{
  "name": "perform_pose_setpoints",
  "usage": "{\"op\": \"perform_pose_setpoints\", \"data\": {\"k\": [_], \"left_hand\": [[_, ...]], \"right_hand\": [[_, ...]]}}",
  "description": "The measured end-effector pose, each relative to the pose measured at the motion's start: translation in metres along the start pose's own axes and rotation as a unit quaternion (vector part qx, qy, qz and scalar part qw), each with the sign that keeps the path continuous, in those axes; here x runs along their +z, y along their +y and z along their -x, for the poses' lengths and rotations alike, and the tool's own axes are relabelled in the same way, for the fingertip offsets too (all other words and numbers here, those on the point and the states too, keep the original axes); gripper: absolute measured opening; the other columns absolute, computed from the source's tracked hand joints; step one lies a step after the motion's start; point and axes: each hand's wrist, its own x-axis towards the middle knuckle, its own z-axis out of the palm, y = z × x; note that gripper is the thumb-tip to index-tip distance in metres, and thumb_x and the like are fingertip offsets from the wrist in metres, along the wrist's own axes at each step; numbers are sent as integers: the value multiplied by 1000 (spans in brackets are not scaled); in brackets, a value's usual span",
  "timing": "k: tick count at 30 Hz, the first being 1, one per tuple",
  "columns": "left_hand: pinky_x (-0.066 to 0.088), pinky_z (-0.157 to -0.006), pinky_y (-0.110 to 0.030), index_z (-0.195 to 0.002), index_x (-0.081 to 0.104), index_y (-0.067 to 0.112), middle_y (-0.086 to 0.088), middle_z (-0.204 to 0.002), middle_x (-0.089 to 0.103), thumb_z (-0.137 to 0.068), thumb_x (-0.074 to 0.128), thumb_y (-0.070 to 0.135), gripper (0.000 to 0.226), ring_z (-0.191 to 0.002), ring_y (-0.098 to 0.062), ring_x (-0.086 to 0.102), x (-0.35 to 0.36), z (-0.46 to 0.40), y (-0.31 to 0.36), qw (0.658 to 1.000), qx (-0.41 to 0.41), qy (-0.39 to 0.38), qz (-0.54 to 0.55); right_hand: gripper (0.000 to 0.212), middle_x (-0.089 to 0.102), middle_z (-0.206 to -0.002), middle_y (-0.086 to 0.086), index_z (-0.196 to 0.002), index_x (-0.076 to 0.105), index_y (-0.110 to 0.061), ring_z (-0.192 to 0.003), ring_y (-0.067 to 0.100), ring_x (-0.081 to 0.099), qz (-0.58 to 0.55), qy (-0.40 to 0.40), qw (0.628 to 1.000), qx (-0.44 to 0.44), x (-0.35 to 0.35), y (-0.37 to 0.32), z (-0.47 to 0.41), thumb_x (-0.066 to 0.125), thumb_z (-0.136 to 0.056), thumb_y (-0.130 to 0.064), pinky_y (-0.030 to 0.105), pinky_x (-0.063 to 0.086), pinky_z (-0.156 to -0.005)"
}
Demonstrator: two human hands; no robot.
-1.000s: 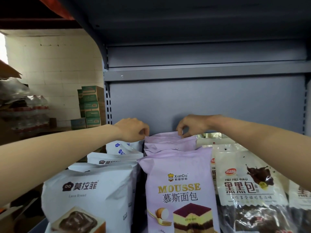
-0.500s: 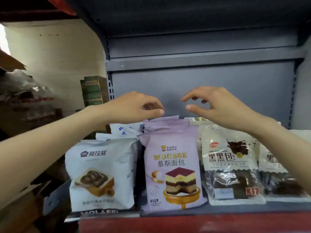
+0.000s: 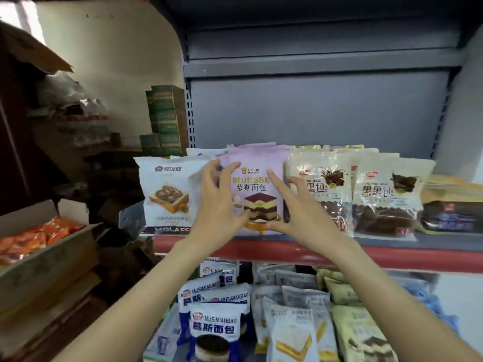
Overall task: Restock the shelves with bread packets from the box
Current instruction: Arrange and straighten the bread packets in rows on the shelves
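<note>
I am looking at a grey metal shelf unit (image 3: pixel 313 111) in a storeroom, with a pale wall and stacked green cartons (image 3: pixel 164 118) behind it to the left. The upper shelf (image 3: pixel 392 253) has a red front edge and carries a row of upright bread packets; a lower shelf (image 3: pixel 261 317) below is crowded with blue-and-white and yellowish packets. At far left an open cardboard box (image 3: pixel 49 246) holds orange packets (image 3: pixel 34 239). On the upper shelf, from left, stand a white toast packet (image 3: pixel 164 194), a lilac mousse packet (image 3: pixel 257 176) at the front of its stack, then two clear packets of dark bread (image 3: pixel 386 197). My left hand (image 3: pixel 222 205) lies over the left edge of the mousse packet, fingers spread and fairly straight, so that grip is apart and only touching. My right hand (image 3: pixel 298 207) frames the right edge, index finger pointing up across the packet's face, thumb at its bottom corner; fingers apart, not clamped. The mousse packet stands upright between both hands, touching its neighbours.
</note>
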Motion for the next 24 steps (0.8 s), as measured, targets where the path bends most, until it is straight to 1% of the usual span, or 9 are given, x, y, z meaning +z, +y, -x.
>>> {"op": "perform_pose_setpoints", "data": {"k": [3,5,7,9,13,16,19,21,24], "left_hand": [[21,-109,-28,-149,8,25,-9,-154,-1,-71,78,18,105,-143,-20,11,13,-1,-9,989,-106,-100,25],[26,-105,-26,-148,-10,33,0,-156,0,-65,84,23,126,-143,-16,15,21,-8,-21,975,-139,-163,56],[19,-104,-17,-146,-18,33,9,-154,1,-59,87,35,136,-142,-6,11,28,-18,-30,970,-130,-186,85],[19,-110,-19,-146,-16,34,5,-157,2,-57,83,43,134,-143,-8,12,33,-27,-37,969,-116,-191,104],[16,-98,-4,-141,-21,41,2,-158,-10,-73,80,16,125,-143,-5,6,40,-28,-45,975,-84,-187,87],[20,-101,-18,-130,-25,56,1,-158,-9,-67,84,18,132,-143,-10,9,42,-23,-46,977,-103,-168,78],[25,-95,-21,-135,-27,49,-4,-157,-8,-68,83,15,133,-141,-17,19,38,-23,-40,975,-113,-177,76],[26,-91,-20,-136,-30,43,-7,-156,-11,-69,82,11,135,-139,-19,24,36,-22,-34,974,-114,-183,76],[35,-86,-21,-126,-34,49,-6,-154,-17,-68,79,3,134,-134,-23,34,33,-19,-28,973,-117,-183,83]], "right_hand": [[114,15,-151,4,-143,-14,-47,-107,26,55,-84,-25,996,-1,11,2,-6,77,-75,-34,40,49,-91],[118,16,-151,7,-143,-17,-46,-108,24,53,-100,-39,994,6,14,6,-12,78,-74,-33,42,47,-94],[117,17,-152,9,-145,-18,-40,-113,27,53,-83,-42,995,17,16,10,-17,77,-76,-33,38,46,-93],[115,19,-151,12,-147,-18,-32,-108,28,56,-58,-33,998,23,18,12,-22,74,-79,-31,33,45,-86],[118,6,-157,14,-146,-22,-31,-99,28,59,-48,-28,998,35,25,11,-32,73,-79,-10,32,46,-79],[122,-1,-158,13,-140,-30,-38,-89,27,62,-30,-13,999,36,34,8,-36,67,-78,3,35,52,-76],[123,6,-156,15,-136,-35,-41,-92,28,61,-28,-7,999,40,38,7,-35,65,-79,4,38,53,-78],[119,13,-151,18,-139,-31,-37,-84,26,59,-26,-11,999,43,35,6,-33,63,-80,5,37,52,-73],[114,28,-139,19,-144,-25,-32,-79,26,57,5,-10,999,45,31,2,-30,63,-81,2,34,50,-67]]}}
